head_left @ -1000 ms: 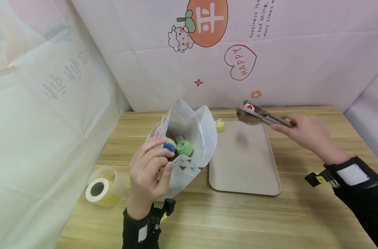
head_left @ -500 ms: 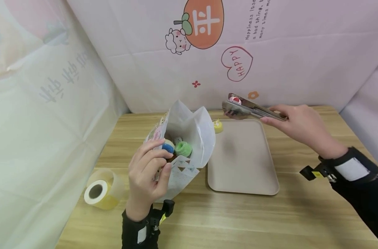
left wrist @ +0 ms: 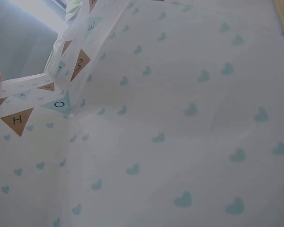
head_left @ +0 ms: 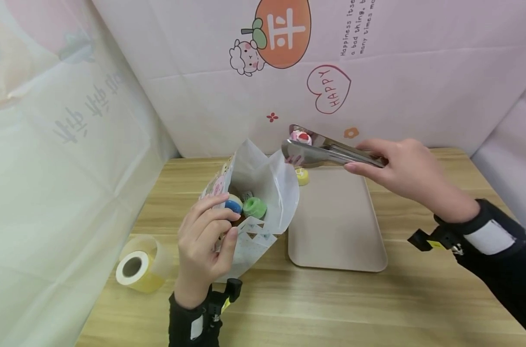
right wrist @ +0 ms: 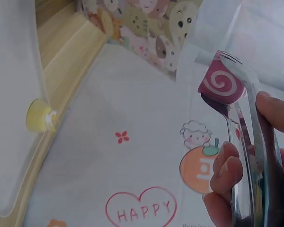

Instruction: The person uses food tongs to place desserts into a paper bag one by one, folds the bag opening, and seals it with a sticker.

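Note:
My left hand [head_left: 204, 241] grips the left rim of a white paper bag [head_left: 284, 207], which stands with its mouth open. Inside it lie a green ring-shaped piece [head_left: 255, 207] and a blue-and-cream round one [head_left: 234, 203]. Teal hearts and lettered pennants cover the side of the bag in the left wrist view. With my right hand [head_left: 401, 164] I hold metal tongs [head_left: 332, 153]. Between their ends is a small pink cake roll [right wrist: 222, 81] with a white swirl and a red top. The tong ends hang just right of the bag's mouth, above the table.
Right of the bag lies a beige tray [head_left: 336, 221], with a small yellow cake [head_left: 302, 176] at its far left corner. A roll of clear tape [head_left: 134, 270] sits on the left of the wooden table [head_left: 306, 308]. Printed cloth [head_left: 193, 106] hangs behind.
My right hand has carried the tongs and the cake roll leftward, from over the tray's far right part to near the bag's rim. The left hand stays on the bag.

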`<state>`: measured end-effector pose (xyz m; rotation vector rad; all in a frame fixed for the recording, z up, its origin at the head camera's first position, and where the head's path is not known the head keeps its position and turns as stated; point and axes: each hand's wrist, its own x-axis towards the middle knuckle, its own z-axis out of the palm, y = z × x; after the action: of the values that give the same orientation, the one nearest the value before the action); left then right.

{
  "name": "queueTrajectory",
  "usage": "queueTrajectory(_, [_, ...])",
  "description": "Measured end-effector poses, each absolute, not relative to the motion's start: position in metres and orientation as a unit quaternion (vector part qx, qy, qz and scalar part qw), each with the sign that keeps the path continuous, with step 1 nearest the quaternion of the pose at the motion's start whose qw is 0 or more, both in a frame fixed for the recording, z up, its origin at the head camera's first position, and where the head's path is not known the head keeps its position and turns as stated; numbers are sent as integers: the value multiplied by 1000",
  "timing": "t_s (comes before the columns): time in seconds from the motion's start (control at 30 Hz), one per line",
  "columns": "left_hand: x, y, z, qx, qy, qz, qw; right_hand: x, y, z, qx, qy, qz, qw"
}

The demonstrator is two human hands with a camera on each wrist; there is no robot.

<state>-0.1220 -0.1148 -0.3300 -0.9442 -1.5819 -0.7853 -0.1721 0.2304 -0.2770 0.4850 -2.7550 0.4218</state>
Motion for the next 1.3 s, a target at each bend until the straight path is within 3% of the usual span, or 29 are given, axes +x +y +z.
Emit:
queueTrajectory(0.63, [-118, -112, -328, -387, -681, -328, 528, -176, 187, -258, 317, -933, 93, 141])
queueTrajectory(0.9, [-117, -110, -324, -381, -689, -328, 523, -181, 174, -256, 325, -940, 70, 82])
queueTrajectory(1.3, [-118, -108, -323, -383, -680, -331, 531, -185, 154, -256, 357, -929, 5, 97])
